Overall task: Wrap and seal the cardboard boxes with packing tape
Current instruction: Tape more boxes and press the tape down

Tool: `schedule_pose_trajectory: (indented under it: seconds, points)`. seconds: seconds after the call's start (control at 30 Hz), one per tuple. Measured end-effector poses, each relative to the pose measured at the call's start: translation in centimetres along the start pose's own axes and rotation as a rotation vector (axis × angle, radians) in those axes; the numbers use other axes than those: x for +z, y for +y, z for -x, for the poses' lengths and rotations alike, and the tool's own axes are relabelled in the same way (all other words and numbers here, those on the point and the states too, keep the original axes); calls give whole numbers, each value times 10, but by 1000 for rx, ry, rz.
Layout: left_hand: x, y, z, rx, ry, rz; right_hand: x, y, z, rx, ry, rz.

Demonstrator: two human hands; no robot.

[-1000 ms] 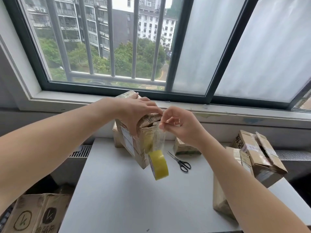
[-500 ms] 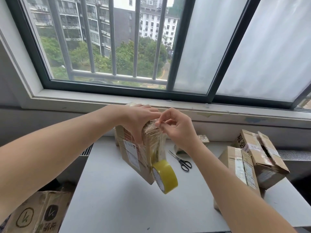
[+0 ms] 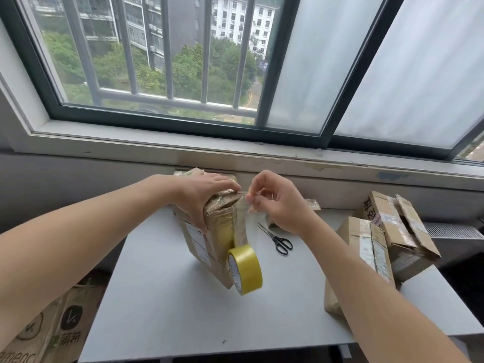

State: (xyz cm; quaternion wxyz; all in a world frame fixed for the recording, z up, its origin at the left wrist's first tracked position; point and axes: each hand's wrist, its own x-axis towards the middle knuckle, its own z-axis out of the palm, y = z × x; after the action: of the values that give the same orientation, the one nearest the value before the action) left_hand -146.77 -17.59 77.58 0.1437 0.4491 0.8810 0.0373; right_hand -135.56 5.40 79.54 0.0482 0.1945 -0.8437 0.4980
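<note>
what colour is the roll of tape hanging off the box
Yellow: the hanging roll of packing tape, clearest in the head view.

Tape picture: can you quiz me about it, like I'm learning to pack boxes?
1. True or false: the scissors lie on the table.
2. The tape roll is: A) hanging from its strip beside the box; B) on the windowsill; C) flat on the floor.
3. Which hand pinches the strip's top end?

Key: 1 true. 2 A. 3 the right hand; the left hand grips the box.
</note>
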Motion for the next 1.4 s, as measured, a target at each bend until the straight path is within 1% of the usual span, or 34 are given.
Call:
schedule_pose_trajectory:
  seconds: [0.13, 0.23, 0.43, 0.53, 0.8, 0.93, 1.07, 1.13, 1.27, 1.4]
  points:
    - [-7, -3, 1, 6, 17, -15, 2, 4, 0, 8, -87, 71]
    - [-14, -2, 1, 27, 21, -45, 5, 5, -5, 18, -87, 79]
    - [-21, 5, -2, 58, 7, -94, 16, 4, -17, -35, -3, 104]
    - [-16, 6, -4, 66, 6, -79, 26, 8, -19, -56, 57, 118]
    - [15, -2, -9, 53, -88, 91, 53, 35, -16, -68, 171, 127]
    - [35, -5, -14, 82, -57, 234, 68, 52, -13, -59, 226, 146]
    - [34, -6, -17, 72, -51, 291, 73, 57, -17, -46, 287, 135]
    - [31, -5, -18, 64, -57, 278, 72, 59, -20, -38, 303, 137]
    - [35, -3, -15, 59, -77, 168, 72, 62, -21, -28, 299, 149]
    - [41, -2, -12, 13, -118, 144, 72, 61, -21, -20, 298, 155]
